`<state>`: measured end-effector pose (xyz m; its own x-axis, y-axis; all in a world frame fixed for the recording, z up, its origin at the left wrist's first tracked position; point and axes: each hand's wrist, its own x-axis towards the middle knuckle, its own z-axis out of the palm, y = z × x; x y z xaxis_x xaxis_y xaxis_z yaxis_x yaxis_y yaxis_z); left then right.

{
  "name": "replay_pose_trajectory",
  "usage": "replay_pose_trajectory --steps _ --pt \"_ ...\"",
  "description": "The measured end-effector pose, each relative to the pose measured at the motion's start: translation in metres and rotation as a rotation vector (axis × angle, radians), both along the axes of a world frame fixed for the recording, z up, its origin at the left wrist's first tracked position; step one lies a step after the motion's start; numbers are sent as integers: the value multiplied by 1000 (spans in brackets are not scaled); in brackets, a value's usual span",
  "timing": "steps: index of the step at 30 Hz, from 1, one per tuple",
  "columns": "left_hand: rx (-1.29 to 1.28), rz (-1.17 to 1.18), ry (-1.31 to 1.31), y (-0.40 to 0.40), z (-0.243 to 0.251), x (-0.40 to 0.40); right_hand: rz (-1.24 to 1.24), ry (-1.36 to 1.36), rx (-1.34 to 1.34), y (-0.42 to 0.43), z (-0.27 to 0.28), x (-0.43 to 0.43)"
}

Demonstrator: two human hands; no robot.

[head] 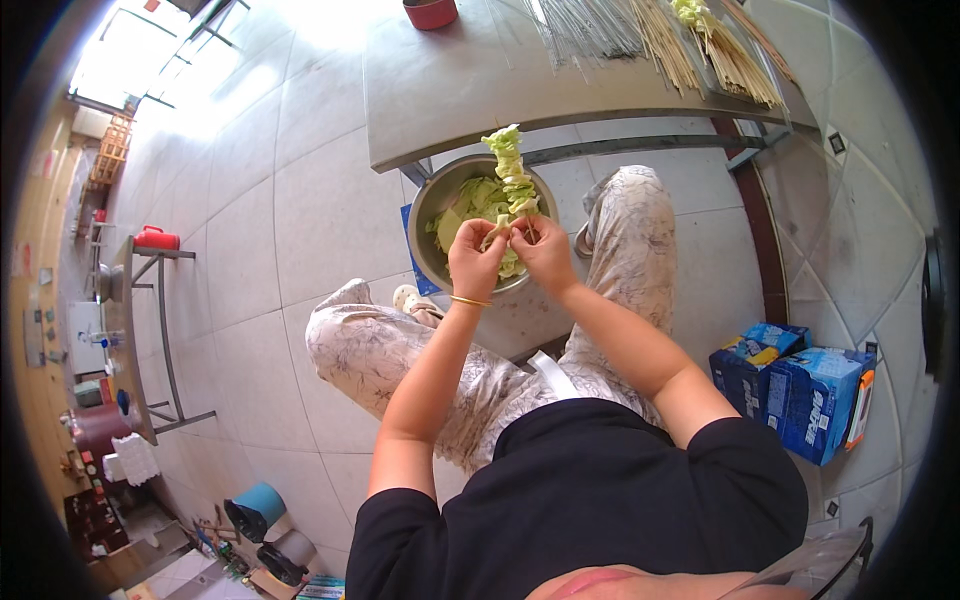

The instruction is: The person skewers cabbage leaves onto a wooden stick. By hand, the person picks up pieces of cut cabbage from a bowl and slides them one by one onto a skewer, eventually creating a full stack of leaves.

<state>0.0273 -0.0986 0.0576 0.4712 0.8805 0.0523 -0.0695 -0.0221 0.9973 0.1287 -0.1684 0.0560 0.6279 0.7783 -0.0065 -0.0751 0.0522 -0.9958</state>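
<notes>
My left hand point(477, 255) pinches a pale piece of cabbage leaf point(502, 222) above a metal bowl point(425, 247). Beside it, with fingertips nearly touching, my right hand point(541, 247) grips the lower end of a thin wooden skewer point(532, 229). Folded green cabbage pieces point(512, 169) are threaded along the skewer, which points away from me over the far rim of the bowl. Loose cabbage leaves point(480, 196) lie in the bowl, between my knees. Fingers partly hide the skewer's end.
A metal table point(465, 97) stands just beyond the bowl. It carries a red container point(430, 13), bundled wooden skewers point(739, 71), thin metal skewers point(589, 30) and a filled cabbage skewer point(691, 13). Blue packages point(810, 405) sit on the floor at right; a blue bin point(259, 504) is at lower left.
</notes>
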Motion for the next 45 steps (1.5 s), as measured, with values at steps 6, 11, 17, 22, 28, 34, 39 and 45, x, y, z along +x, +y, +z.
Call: replay_pose_trajectory --steps 6,11,17,22,28,34,39,45 --pt "-127 -8 -132 -5 3 6 -106 -137 -10 -2 0 0" --pt "-754 -17 -384 -2 2 4 -131 -117 59 -3 4 -3" --pt "-735 137 -432 2 -5 5 -102 -167 37 -3 7 -3" --pt "-680 204 -419 35 3 -10 -106 56 4 -4 2 8" --pt "-738 -168 -250 19 10 -10 -97 64 199 2 10 5" --pt "-746 -363 -269 15 18 -14 -1 184 71 -3 5 12" --pt "-816 -365 -274 18 14 -14 98 271 41 -5 9 15" --pt "-845 -385 -272 17 1 -14 88 305 94 -4 6 13"
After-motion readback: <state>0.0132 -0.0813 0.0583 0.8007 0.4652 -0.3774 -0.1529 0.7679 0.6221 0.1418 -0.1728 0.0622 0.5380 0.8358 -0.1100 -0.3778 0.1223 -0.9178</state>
